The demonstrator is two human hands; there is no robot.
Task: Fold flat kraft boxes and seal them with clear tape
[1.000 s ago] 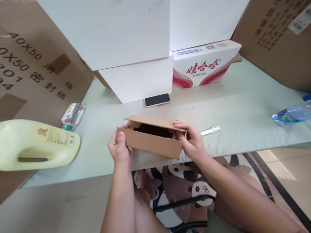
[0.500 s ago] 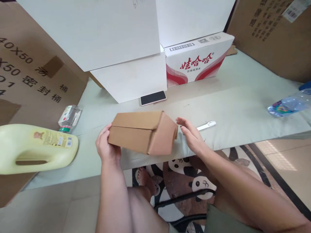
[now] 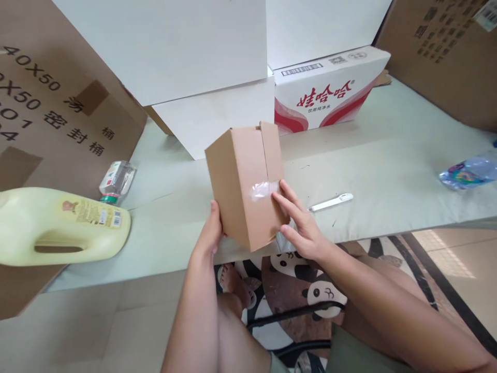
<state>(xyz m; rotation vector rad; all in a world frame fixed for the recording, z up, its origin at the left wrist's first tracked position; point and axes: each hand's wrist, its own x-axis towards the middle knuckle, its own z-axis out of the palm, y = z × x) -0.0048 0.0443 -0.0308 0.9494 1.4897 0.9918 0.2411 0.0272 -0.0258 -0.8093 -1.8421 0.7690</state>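
A small brown cardboard box (image 3: 252, 166) is held tilted above the front edge of the table. Its seam and a short strip of clear tape (image 3: 261, 190) face up toward me. My left hand (image 3: 209, 228) is closed around the box's lower left side, with the thumb up along the face and the other fingers hidden behind. My right hand (image 3: 303, 223) has its fingers spread, the fingertips touching the box's right side close to the tape. To the right of that hand lies a slim white utility knife (image 3: 332, 202) on the table.
A pale yellow jug (image 3: 97, 228) and a small clear bottle (image 3: 117, 181) lie at left. White cartons (image 3: 217, 114) and a red-and-white water carton (image 3: 330, 98) stand at the back. A plastic bottle (image 3: 468, 171) lies at right. Large brown cartons (image 3: 58, 93) flank the table (image 3: 388, 166).
The box has been turned and tipped up, so its taped side now shows. My right hand has moved from beside the box onto it. The phone is now out of sight.
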